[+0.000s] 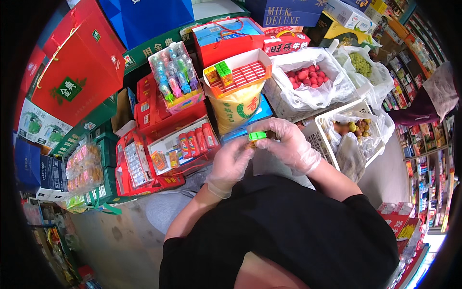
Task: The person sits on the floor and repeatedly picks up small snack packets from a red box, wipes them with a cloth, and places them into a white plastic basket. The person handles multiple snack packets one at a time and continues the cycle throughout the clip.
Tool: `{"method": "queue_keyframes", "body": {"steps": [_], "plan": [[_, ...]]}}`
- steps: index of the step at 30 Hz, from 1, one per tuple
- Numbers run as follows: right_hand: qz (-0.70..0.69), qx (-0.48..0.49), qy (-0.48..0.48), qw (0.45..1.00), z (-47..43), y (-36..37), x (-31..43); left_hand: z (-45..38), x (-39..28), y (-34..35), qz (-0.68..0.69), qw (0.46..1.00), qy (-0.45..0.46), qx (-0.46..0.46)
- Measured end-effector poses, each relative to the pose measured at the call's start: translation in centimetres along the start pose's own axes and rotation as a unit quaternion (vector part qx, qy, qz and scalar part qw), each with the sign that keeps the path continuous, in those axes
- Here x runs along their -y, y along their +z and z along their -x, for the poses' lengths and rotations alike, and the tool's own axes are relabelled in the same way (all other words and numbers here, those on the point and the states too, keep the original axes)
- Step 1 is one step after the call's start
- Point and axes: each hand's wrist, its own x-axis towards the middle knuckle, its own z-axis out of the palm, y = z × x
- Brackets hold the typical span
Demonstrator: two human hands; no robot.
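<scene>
Both my hands wear clear plastic gloves and meet in front of my chest. Between their fingertips is a small pack with a bright green top [257,136] and a bit of yellow below it. My left hand [231,162] pinches it from the left, its fingers partly hidden. From the right, my right hand [288,144] grips it with thumb and curled fingers. Just beyond, an open orange-and-white display carton [249,72] sits on a filled yellowish sack [234,108]. At the carton's left end stand several similar small packs [223,72] with green tops.
Left of the sack are a box of capped tubes [174,74] and a carton holding red cylinders [196,141]. To the right stand a lined box of red fruit [308,76] and a white crate [319,121] with brownish fruit. A person's dark sleeve [415,108] shows at far right.
</scene>
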Motion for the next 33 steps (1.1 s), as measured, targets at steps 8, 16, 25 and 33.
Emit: {"method": "queue_keyframes", "body": {"steps": [8,16,25,33], "plan": [[-0.129,-0.058,0.053,0.988,-6.4,-1.7,-2.6,-0.2,2.5,-1.4,-0.038,0.998,-0.015,-0.042],[0.116,-0.108,-0.031,0.987,-15.6,-2.0,-3.9,-0.3,2.3,-1.7,-0.060,0.997,-0.051,-0.028],[0.197,-0.088,-0.055,0.975,-18.7,0.0,-6.0,-0.3,2.3,-2.4,-0.062,0.997,-0.027,-0.024],[0.203,-0.078,-0.098,0.971,-19.6,0.3,-7.5,-0.5,1.5,-2.7,-0.119,0.992,-0.029,-0.023]]}}
